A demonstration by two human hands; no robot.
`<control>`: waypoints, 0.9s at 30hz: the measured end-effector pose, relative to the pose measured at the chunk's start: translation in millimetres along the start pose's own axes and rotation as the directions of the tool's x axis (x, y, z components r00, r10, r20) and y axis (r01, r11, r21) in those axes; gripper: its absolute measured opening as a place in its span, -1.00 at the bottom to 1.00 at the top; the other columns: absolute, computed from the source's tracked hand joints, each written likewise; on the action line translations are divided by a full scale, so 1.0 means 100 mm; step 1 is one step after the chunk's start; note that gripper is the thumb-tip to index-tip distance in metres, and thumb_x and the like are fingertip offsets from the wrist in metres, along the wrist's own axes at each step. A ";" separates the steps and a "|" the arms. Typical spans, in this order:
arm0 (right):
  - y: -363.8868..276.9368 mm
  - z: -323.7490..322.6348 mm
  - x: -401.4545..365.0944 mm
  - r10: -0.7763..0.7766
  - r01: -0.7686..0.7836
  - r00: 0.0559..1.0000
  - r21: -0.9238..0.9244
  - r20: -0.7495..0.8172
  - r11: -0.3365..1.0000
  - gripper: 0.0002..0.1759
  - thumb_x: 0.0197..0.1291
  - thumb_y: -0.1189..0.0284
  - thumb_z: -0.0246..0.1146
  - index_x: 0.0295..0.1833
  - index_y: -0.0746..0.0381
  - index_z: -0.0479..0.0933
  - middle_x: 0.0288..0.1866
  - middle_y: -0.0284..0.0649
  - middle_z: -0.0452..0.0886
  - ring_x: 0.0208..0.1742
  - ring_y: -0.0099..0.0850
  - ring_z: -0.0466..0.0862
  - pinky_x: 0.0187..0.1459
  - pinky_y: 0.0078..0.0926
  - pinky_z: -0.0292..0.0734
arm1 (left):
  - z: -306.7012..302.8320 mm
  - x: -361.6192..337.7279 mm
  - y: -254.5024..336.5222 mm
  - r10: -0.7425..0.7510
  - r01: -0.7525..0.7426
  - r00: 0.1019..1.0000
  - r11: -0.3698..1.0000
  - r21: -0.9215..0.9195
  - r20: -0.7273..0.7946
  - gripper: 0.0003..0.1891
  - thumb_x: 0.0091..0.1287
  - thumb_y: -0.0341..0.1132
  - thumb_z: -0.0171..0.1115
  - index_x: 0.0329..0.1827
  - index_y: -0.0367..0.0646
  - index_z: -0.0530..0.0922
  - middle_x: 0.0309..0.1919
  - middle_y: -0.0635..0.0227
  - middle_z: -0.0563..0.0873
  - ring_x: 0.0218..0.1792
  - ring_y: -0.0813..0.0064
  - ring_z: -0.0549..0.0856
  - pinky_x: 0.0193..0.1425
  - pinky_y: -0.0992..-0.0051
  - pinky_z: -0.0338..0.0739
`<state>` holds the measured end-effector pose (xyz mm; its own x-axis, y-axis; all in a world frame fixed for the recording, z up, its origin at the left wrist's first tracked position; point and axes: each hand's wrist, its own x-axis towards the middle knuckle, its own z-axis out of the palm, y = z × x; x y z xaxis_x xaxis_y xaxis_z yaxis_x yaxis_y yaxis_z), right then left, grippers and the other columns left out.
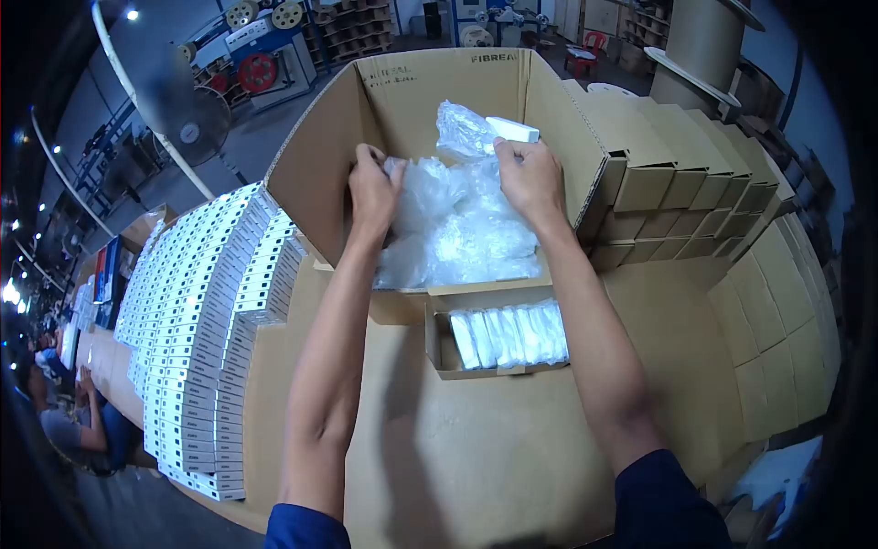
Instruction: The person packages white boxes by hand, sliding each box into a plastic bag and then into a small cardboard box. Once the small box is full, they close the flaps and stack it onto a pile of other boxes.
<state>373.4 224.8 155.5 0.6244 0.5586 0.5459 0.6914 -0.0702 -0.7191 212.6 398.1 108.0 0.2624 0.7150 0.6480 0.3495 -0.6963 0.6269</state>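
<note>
Your right forearm (599, 339) hides one end of the small carton (471, 374); your sleeves (306, 528) are cut off; the seated person (75, 423) is blurred.

"FIBREA" reads on the large carton (445, 78).

A seemingly cardboard-covered table (494, 439) bears a large carton (448, 75), small carton (438, 343), white boxes (197, 302) and brown boxes (649, 188).

Beyond the far edge of the cardboard-covered table (494, 448), a dim workshop shows grey floor (338, 123), blue machinery (274, 64), wooden shelving (352, 27), a red stool (585, 59) and small bright lamps.
</note>
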 end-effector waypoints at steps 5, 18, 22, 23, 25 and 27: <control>-0.15 -0.21 -0.03 0.099 -0.146 0.949 0.140 0.298 0.979 -0.55 0.42 0.22 0.25 -0.34 0.39 0.76 -0.48 -0.27 0.69 -0.47 -0.54 0.65 -0.37 -0.47 0.67 | -0.55 -0.14 1.01 0.689 -0.666 0.713 0.724 0.180 -0.133 -0.38 0.23 -0.39 0.54 0.35 -0.19 0.49 -0.21 0.02 0.73 -0.15 -0.05 0.76 -0.01 0.17 0.64; -0.52 -0.88 -2.22 -0.051 -0.005 0.943 0.167 0.327 0.986 -0.44 0.12 0.02 0.59 -0.12 0.34 0.74 -0.14 0.07 0.58 -0.09 -0.05 0.65 0.03 -0.19 0.57 | -1.18 -2.30 1.59 -0.243 0.187 0.968 0.857 -0.480 -0.056 -0.80 0.62 -0.28 0.19 -0.10 -0.26 0.57 -0.47 0.36 0.64 -0.45 0.59 0.58 -0.37 0.47 0.45; -0.41 -1.04 -2.90 0.120 -0.302 0.885 0.359 0.449 0.883 -0.64 0.39 0.28 0.42 -0.19 0.43 0.68 -0.20 -0.15 0.53 -0.24 -0.37 0.52 -0.15 -0.37 0.47 | -1.42 -2.89 1.45 -0.365 0.326 0.928 0.693 -0.643 0.077 -0.73 0.72 -0.18 0.03 -0.05 -0.20 0.55 -0.38 0.58 0.53 -0.39 0.78 0.43 -0.34 0.63 0.34; -0.30 -1.03 -3.06 0.147 -0.360 0.889 0.463 0.433 0.810 -0.66 0.42 0.30 0.40 -0.21 0.43 0.67 -0.22 -0.18 0.52 -0.25 -0.44 0.50 -0.17 -0.42 0.45 | -1.48 -3.04 1.39 -0.346 0.328 0.933 0.709 -0.625 0.097 -0.74 0.72 -0.18 0.03 -0.02 -0.19 0.55 -0.38 0.59 0.53 -0.39 0.79 0.43 -0.34 0.65 0.33; -0.20 -1.11 -3.24 0.168 -0.372 0.888 0.456 0.427 0.809 -0.69 0.49 0.36 0.33 -0.22 0.43 0.66 -0.20 -0.25 0.49 -0.24 -0.56 0.45 -0.21 -0.51 0.43 | -1.61 -3.30 1.42 -0.388 0.429 0.897 0.657 -0.619 0.210 -0.80 0.71 -0.23 0.05 -0.07 -0.16 0.49 -0.40 0.59 0.49 -0.43 0.82 0.37 -0.39 0.66 0.26; -0.20 -1.23 -3.36 0.206 -0.383 0.880 0.383 0.429 0.841 -0.68 0.50 0.35 0.33 -0.23 0.43 0.65 -0.17 -0.24 0.49 -0.25 -0.56 0.45 -0.22 -0.50 0.43 | -1.69 -3.59 1.35 -0.403 0.481 0.873 0.611 -0.628 0.276 -0.81 0.70 -0.26 0.06 -0.12 -0.15 0.46 -0.42 0.59 0.47 -0.48 0.85 0.33 -0.45 0.66 0.20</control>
<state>194.8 -62.9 39.1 0.5359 0.8313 0.1478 0.2029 0.0431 -0.9782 13.4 36.6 33.3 0.3363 0.9217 0.1934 -0.2250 -0.1207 0.9668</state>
